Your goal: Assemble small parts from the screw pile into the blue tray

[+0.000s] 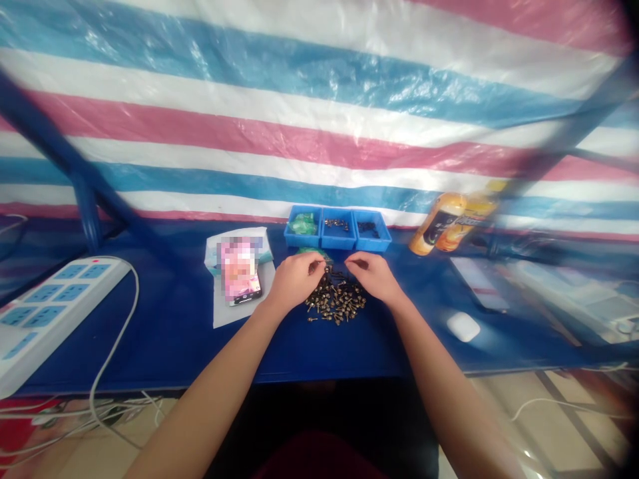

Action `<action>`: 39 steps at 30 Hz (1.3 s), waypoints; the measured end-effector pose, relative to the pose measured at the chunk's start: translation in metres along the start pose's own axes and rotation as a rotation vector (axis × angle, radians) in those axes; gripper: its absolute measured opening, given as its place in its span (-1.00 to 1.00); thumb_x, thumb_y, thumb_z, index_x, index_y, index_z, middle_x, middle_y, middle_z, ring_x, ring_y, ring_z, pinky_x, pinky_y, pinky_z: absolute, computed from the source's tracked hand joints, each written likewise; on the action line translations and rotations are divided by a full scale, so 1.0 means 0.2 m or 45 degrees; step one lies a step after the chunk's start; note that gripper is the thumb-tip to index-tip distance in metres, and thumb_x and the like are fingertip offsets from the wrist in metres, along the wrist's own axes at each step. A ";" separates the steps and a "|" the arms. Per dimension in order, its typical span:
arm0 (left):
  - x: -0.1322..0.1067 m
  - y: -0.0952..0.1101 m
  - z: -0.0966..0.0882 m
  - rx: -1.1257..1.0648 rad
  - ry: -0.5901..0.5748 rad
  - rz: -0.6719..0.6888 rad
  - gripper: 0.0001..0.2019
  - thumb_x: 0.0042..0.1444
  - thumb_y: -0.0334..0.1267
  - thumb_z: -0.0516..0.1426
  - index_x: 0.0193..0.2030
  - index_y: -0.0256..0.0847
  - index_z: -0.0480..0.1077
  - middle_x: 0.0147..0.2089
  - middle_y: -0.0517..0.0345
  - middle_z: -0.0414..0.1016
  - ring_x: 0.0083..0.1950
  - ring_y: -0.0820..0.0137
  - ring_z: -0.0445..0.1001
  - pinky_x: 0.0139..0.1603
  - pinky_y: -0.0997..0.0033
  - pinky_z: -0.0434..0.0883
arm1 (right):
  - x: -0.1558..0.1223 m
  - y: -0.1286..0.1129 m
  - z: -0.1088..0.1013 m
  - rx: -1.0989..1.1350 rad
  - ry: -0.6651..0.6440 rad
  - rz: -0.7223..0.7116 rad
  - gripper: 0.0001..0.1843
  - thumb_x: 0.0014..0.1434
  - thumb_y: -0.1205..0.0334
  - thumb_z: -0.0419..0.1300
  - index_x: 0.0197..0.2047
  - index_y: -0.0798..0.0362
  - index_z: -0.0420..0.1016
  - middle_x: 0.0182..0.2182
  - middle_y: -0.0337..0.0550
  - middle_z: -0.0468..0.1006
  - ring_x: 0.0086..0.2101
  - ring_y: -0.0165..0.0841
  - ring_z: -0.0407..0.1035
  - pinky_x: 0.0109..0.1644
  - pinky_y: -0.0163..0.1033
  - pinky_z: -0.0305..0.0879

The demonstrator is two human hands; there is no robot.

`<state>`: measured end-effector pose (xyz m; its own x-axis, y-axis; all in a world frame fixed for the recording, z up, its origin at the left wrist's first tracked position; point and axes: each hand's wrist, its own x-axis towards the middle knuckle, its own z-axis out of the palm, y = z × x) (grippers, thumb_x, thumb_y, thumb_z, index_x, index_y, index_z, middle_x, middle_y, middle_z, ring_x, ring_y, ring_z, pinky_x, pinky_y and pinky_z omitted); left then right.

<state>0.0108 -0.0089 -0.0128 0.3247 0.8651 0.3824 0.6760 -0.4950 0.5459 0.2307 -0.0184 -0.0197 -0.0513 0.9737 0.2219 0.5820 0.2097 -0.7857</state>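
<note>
A loose pile of small brass-coloured and dark screw-like pieces (339,303) lies on the blue table (164,339). Over its left far side is my left hand (299,276), fingers pinched together; whatever they hold is too small to make out. My right hand (375,274) hovers at the pile's right far side, thumb and fingertips also pinched, their contents hidden. Just behind the hands stand three joined blue bins. Green plastic fills the left bin (302,245), small metal pieces lie in the middle bin (338,238), and dark pieces in the right bin (378,245).
A lit phone (243,293) rests on papers to the left, beyond a white power strip (60,293) with its cable. On the right are two drink bottles (434,226), another phone (479,285) and a white earbud case (464,326). Striped plastic sheeting (279,146) hangs behind.
</note>
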 end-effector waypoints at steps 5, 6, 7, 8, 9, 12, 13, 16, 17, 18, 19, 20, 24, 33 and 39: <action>0.00 -0.01 0.00 -0.016 -0.021 0.014 -0.82 0.25 -0.20 0.07 -0.20 -0.08 0.52 -0.22 0.18 0.62 -0.25 0.31 0.53 -0.19 0.37 0.36 | -0.03 -0.04 -0.04 -0.282 -0.362 -0.029 -0.80 0.13 0.05 0.25 -0.25 -0.11 0.67 -0.31 -0.21 0.59 -0.20 -0.25 0.41 -0.05 -0.13 0.21; 0.00 -0.01 0.00 -0.015 -0.026 0.022 -0.82 0.25 -0.21 0.07 -0.21 -0.08 0.51 -0.22 0.18 0.62 -0.26 0.32 0.53 -0.19 0.38 0.36 | -0.04 -0.04 -0.04 -0.349 -0.376 -0.031 -0.80 0.13 0.05 0.24 -0.24 -0.14 0.67 -0.30 -0.21 0.59 -0.17 -0.22 0.39 -0.02 -0.10 0.18; 0.01 -0.01 0.00 -0.016 -0.031 0.031 -0.82 0.25 -0.21 0.07 -0.22 -0.08 0.51 -0.23 0.19 0.61 -0.27 0.33 0.52 -0.20 0.38 0.35 | -0.04 -0.04 -0.04 -0.408 -0.374 -0.026 -0.80 0.14 0.07 0.23 -0.23 -0.17 0.68 -0.29 -0.20 0.58 -0.13 -0.20 0.37 0.00 -0.07 0.15; 0.00 -0.01 0.01 -0.020 -0.036 0.040 -0.82 0.25 -0.21 0.07 -0.23 -0.09 0.51 -0.24 0.19 0.61 -0.28 0.34 0.51 -0.21 0.38 0.35 | -0.04 -0.04 -0.04 -0.453 -0.365 -0.016 -0.80 0.15 0.08 0.21 -0.21 -0.19 0.68 -0.28 -0.20 0.58 -0.12 -0.18 0.35 0.02 -0.03 0.12; 0.00 0.00 0.00 -0.025 -0.043 0.050 -0.82 0.25 -0.22 0.07 -0.23 -0.09 0.51 -0.24 0.19 0.61 -0.28 0.34 0.51 -0.21 0.39 0.35 | -0.04 -0.03 -0.04 -0.484 -0.359 -0.006 -0.79 0.17 0.09 0.20 -0.20 -0.21 0.67 -0.28 -0.19 0.58 -0.11 -0.17 0.34 0.03 -0.01 0.09; 0.00 0.00 0.00 -0.040 -0.054 0.066 -0.82 0.25 -0.23 0.06 -0.23 -0.09 0.50 -0.25 0.20 0.60 -0.29 0.36 0.50 -0.20 0.39 0.35 | -0.03 -0.02 -0.03 -0.509 -0.371 -0.006 -0.78 0.20 0.09 0.18 -0.17 -0.25 0.66 -0.28 -0.21 0.57 -0.12 -0.17 0.33 0.03 0.02 0.05; 0.00 0.00 0.00 -0.041 -0.055 0.068 -0.82 0.26 -0.23 0.06 -0.23 -0.09 0.50 -0.25 0.20 0.60 -0.29 0.36 0.50 -0.20 0.39 0.35 | -0.03 -0.02 -0.03 -0.506 -0.377 -0.015 -0.78 0.21 0.08 0.18 -0.16 -0.26 0.66 -0.27 -0.21 0.57 -0.13 -0.17 0.33 0.02 0.02 0.04; 0.00 0.00 0.00 -0.040 -0.063 0.070 -0.83 0.26 -0.22 0.06 -0.24 -0.08 0.50 -0.25 0.21 0.60 -0.29 0.36 0.50 -0.19 0.39 0.35 | -0.03 -0.02 -0.03 -0.496 -0.385 -0.041 -0.80 0.23 0.05 0.18 -0.18 -0.23 0.65 -0.26 -0.20 0.58 -0.13 -0.18 0.33 0.02 0.01 0.03; 0.00 0.00 0.01 -0.040 -0.066 0.070 -0.83 0.26 -0.22 0.06 -0.23 -0.08 0.50 -0.25 0.21 0.60 -0.29 0.36 0.50 -0.19 0.38 0.35 | -0.03 -0.02 -0.03 -0.495 -0.386 -0.045 -0.80 0.24 0.05 0.18 -0.19 -0.20 0.65 -0.25 -0.19 0.58 -0.13 -0.17 0.33 0.02 0.01 0.04; 0.00 0.00 0.01 -0.041 -0.067 0.071 -0.83 0.26 -0.23 0.07 -0.23 -0.08 0.50 -0.25 0.21 0.60 -0.29 0.36 0.49 -0.19 0.38 0.35 | -0.03 -0.01 -0.02 -0.492 -0.385 -0.047 -0.81 0.24 0.05 0.19 -0.20 -0.18 0.64 -0.25 -0.17 0.58 -0.12 -0.17 0.33 0.02 0.01 0.04; 0.01 0.00 0.01 -0.044 -0.069 0.073 -0.83 0.25 -0.23 0.07 -0.22 -0.08 0.50 -0.24 0.20 0.60 -0.29 0.36 0.49 -0.19 0.38 0.35 | -0.03 -0.01 -0.02 -0.487 -0.382 -0.047 -0.81 0.24 0.04 0.19 -0.21 -0.15 0.64 -0.24 -0.16 0.58 -0.11 -0.16 0.33 0.03 0.01 0.05; 0.01 0.00 0.01 -0.049 -0.068 0.075 -0.83 0.25 -0.23 0.07 -0.22 -0.09 0.50 -0.24 0.20 0.60 -0.30 0.36 0.49 -0.19 0.38 0.35 | -0.03 -0.01 -0.02 -0.474 -0.373 -0.047 -0.81 0.24 0.04 0.20 -0.21 -0.14 0.63 -0.23 -0.16 0.59 -0.10 -0.15 0.33 0.04 0.02 0.06; 0.00 -0.01 0.01 -0.077 -0.051 0.088 -0.83 0.26 -0.24 0.07 -0.21 -0.09 0.50 -0.22 0.20 0.60 -0.27 0.36 0.50 -0.20 0.38 0.35 | -0.02 -0.02 -0.01 -0.306 -0.289 -0.081 -0.82 0.24 0.05 0.22 -0.22 -0.09 0.61 -0.20 -0.18 0.63 -0.09 -0.16 0.38 0.08 0.02 0.13; 0.00 -0.01 0.00 -0.108 -0.059 0.113 -0.82 0.27 -0.23 0.06 -0.19 -0.10 0.50 -0.21 0.19 0.60 -0.25 0.36 0.51 -0.20 0.39 0.37 | -0.03 -0.07 -0.01 0.377 -0.280 -0.102 -0.73 0.11 0.02 0.33 -0.29 0.07 0.58 -0.30 -0.13 0.63 -0.27 -0.29 0.49 -0.10 -0.17 0.39; 0.00 0.00 0.00 -0.128 -0.075 0.150 -0.81 0.28 -0.23 0.05 -0.19 -0.10 0.50 -0.21 0.20 0.60 -0.27 0.38 0.50 -0.20 0.39 0.38 | -0.02 -0.07 0.00 0.429 -0.263 -0.090 -0.74 0.10 0.06 0.35 -0.22 0.05 0.63 -0.25 -0.12 0.66 -0.25 -0.28 0.51 -0.09 -0.16 0.42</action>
<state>0.0107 -0.0092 -0.0123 0.4383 0.8022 0.4054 0.5620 -0.5966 0.5729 0.2228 -0.0260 -0.0098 -0.2635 0.9460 0.1886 0.2739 0.2608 -0.9257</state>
